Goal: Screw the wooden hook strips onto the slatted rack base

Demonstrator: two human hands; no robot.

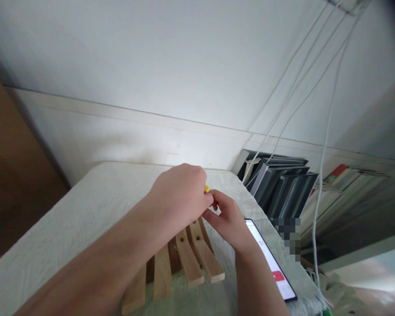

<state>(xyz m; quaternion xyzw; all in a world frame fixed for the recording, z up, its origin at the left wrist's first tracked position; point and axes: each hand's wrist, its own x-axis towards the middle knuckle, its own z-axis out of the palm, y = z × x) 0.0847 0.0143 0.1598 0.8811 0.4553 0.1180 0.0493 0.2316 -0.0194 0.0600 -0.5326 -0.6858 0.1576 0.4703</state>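
My left hand [181,191] is closed in a fist above the wooden slats, its arm reaching across them from the lower left. A small yellow piece [206,188] pokes out beside its fingers; the rest of that object is hidden. My right hand [224,215] meets the left from the right, thumb and fingers pinched together, and what they hold is hidden. Beneath both hands lie several pale wooden slats [189,259], slightly curved and side by side, with dark screw holes. A darker wooden crosspiece [175,259] shows between them. My left forearm covers part of the slats.
A white textured cloth [95,193] covers the table against the wall. A phone [273,263] with a lit screen lies right of my right forearm. Dark flat panels or folders [279,180] stand beyond the table's right side, with white cables [322,162] hanging nearby.
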